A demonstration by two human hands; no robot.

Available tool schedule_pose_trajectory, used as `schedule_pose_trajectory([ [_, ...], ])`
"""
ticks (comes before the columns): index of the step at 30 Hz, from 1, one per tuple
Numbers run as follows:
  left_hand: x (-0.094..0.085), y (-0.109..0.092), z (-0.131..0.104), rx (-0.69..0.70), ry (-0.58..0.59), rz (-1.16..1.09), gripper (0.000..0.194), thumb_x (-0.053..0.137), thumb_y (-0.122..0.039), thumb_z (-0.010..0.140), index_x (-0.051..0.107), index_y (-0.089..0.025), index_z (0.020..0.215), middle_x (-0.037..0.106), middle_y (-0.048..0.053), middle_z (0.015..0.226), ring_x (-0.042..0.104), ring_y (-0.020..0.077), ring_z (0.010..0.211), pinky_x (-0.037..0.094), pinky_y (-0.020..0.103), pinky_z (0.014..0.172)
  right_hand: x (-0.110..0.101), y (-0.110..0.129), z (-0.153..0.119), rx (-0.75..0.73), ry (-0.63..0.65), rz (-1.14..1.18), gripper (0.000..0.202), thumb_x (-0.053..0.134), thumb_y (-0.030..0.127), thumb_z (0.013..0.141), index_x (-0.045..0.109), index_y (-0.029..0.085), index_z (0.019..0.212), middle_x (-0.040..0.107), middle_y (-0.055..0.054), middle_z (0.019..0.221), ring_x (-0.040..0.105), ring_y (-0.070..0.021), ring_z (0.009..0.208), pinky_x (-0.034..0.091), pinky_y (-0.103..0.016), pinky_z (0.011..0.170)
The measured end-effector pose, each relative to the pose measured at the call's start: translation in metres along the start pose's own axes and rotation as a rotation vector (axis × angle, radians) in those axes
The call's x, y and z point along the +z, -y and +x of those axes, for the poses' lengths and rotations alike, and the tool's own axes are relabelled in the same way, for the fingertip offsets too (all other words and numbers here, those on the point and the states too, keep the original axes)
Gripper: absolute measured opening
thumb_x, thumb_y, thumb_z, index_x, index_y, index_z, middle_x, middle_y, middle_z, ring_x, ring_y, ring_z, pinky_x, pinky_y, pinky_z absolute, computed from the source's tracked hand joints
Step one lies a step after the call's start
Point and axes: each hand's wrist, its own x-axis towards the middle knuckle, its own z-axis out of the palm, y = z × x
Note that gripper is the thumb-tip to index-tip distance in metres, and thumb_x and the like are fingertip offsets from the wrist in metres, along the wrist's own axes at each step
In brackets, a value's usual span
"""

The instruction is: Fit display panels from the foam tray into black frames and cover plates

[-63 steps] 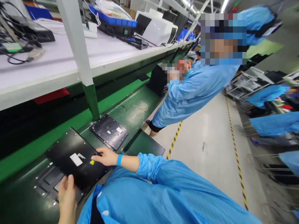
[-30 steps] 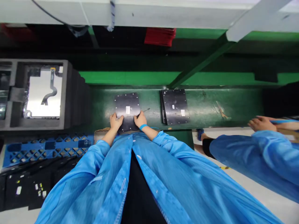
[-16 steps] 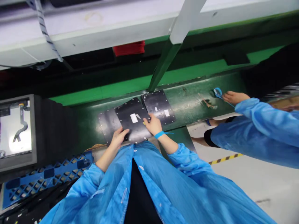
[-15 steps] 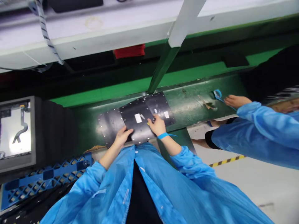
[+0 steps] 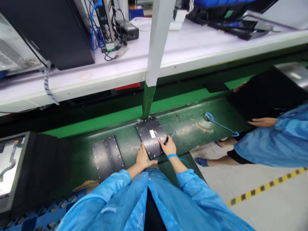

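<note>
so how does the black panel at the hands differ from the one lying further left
The right panel bears a white label; the left panel shows none. The left hand and right hand touch the right panel, while neither is on the left panel. The right panel is by the post; the left panel lies farther from it. Both are black with pale dots along their edges.

black panel point(image 5: 154, 143), white-labelled, edged with pale dots, flat over the green bench point(image 5: 130, 141).
</note>
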Motion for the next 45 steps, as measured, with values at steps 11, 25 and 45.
schedule_pose_trajectory([
  [11, 0.005, 0.003, 0.007, -0.024, -0.008, 0.174, 0.125, 0.082, -0.038, 0.071, 0.008, -0.011, 0.168, 0.053, 0.025, 0.144, 0.054, 0.0407, 0.131, 0.045, 0.050, 0.110, -0.001, 0.003, 0.014, 0.113, -0.058, 0.077, 0.062, 0.064, 0.056, 0.084, 0.061, 0.010, 0.124, 0.073, -0.024, 0.111, 0.072, -0.0362, 0.106, 0.056, -0.043, 0.091],
  [25, -0.093, 0.168, -0.135, -0.379, -0.146, 0.203, 0.129, 0.088, -0.073, 0.059, 0.033, -0.022, 0.165, 0.012, 0.025, 0.172, 0.003, 0.0556, 0.157, 0.012, 0.077, 0.120, -0.026, 0.006, -0.101, -0.221, -0.077, 0.568, 0.082, 0.038, 0.084, 0.093, 0.070, 0.012, 0.115, 0.073, -0.018, 0.091, 0.072, -0.0315, 0.080, 0.058, -0.047, 0.077],
  [45, -0.148, 0.153, 0.037, -0.160, -0.096, 0.509, 0.071, 0.058, -0.065, 0.090, 0.055, -0.015, 0.140, 0.052, 0.023, 0.145, 0.044, 0.0464, 0.135, 0.035, 0.060, 0.111, 0.145, 0.048, -0.160, 0.288, 0.338, 1.256, 0.061, 0.071, 0.081, 0.080, 0.061, 0.021, 0.091, 0.068, 0.000, 0.068, 0.065, -0.0156, 0.057, 0.059, -0.029, 0.059],
])
